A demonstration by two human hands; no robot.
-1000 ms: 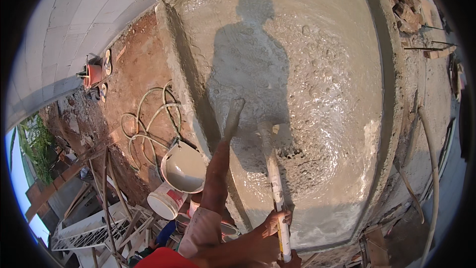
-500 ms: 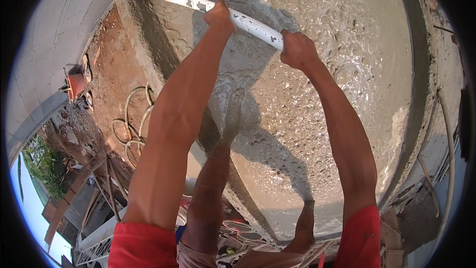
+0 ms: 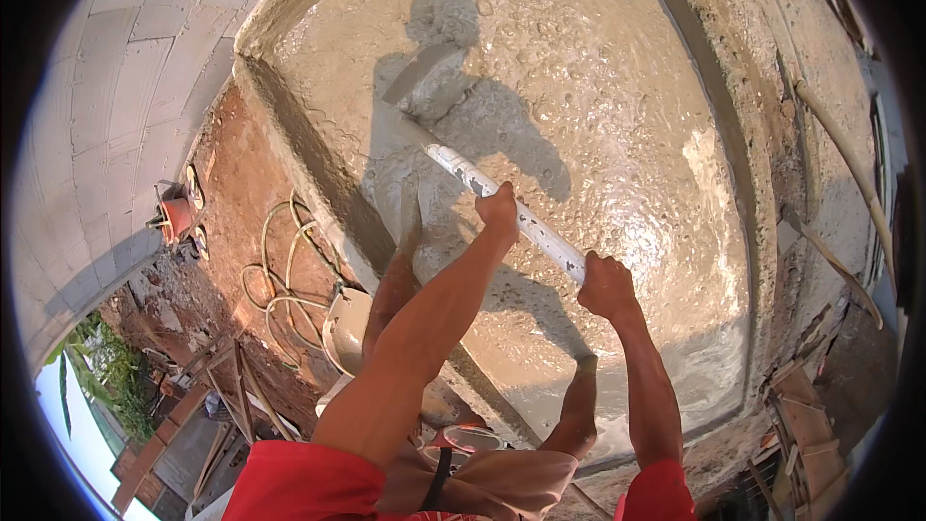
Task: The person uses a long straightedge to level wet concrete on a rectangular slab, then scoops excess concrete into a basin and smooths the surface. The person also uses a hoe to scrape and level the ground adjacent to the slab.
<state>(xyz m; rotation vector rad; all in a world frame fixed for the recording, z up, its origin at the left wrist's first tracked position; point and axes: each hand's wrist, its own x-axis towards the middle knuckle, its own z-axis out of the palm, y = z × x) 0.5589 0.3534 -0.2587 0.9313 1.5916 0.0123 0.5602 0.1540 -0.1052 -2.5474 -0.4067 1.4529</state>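
My left hand [image 3: 498,211] is closed around the middle of a thick, white handle with chipped paint, part of a mortar-coated hoe [image 3: 454,164]. Near the handle's close end my right hand [image 3: 607,287] grips it too. The far end of the tool, with a broad grey blade [image 3: 429,77], lies in wet grey mortar [image 3: 598,116] inside a large walled basin. How deep the blade sits cannot be made out. My bare legs stand in the mortar, the feet coated or sunk in it.
A rough concrete rim [image 3: 299,154] bounds the basin on the left. Beyond it lie a coiled hose [image 3: 289,280], a pale bucket [image 3: 347,328] and an orange wheelbarrow [image 3: 177,219]. Several long-handled tools, one a pole [image 3: 849,174], rest outside the right wall.
Both hands have drawn the hoe back toward me from the far left corner. Its blade end now shows in the mortar. The view has shifted too.
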